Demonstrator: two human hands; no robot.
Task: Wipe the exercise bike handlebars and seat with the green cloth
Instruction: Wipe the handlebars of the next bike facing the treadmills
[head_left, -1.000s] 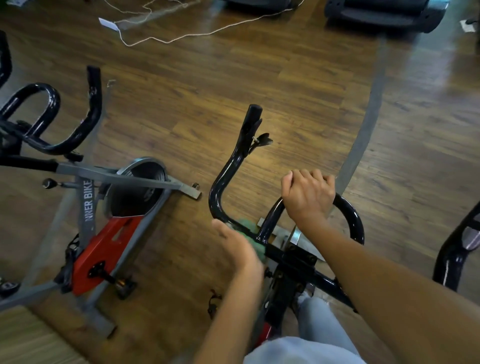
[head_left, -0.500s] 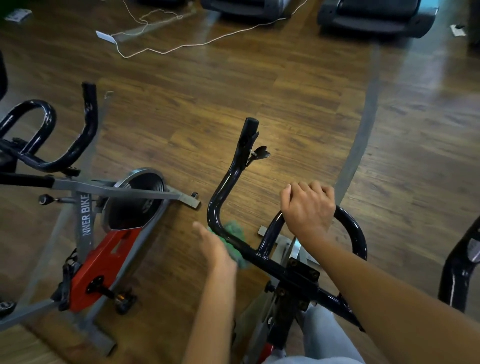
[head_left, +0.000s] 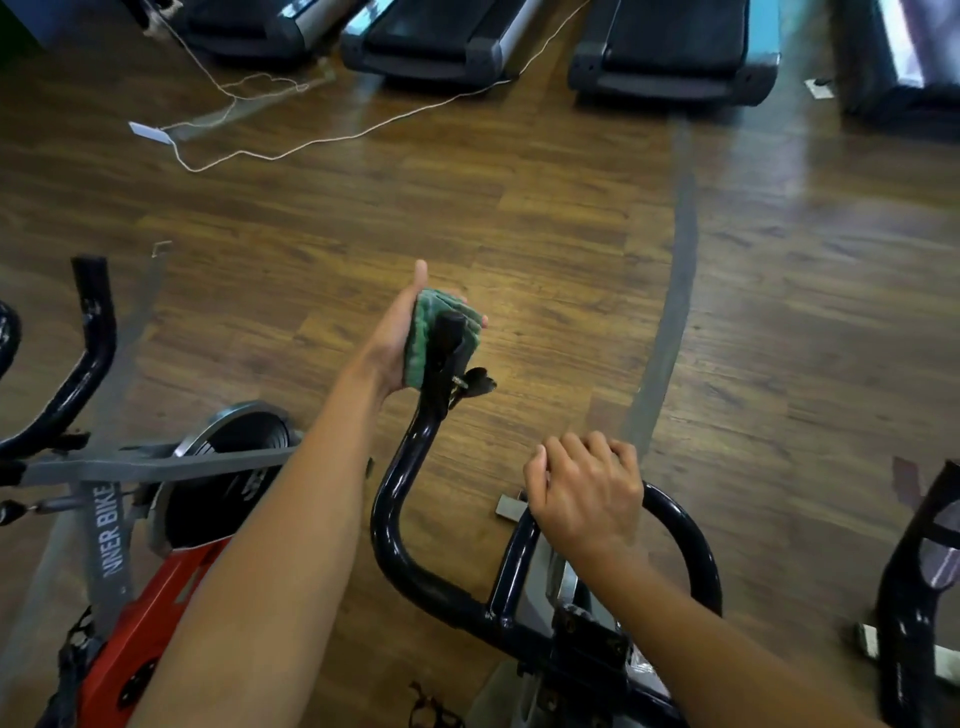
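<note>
The left hand (head_left: 400, 338) wraps the green cloth (head_left: 428, 335) round the top tip of the bike's left handlebar horn (head_left: 415, 457) — thumb on one side, fingers curled behind. The cloth could slide off that tip and fall on the floor (head_left: 519, 234). The right hand (head_left: 587, 499) grips the round bar (head_left: 691, 551) tight — if it lets go, the bike might wobble
</note>
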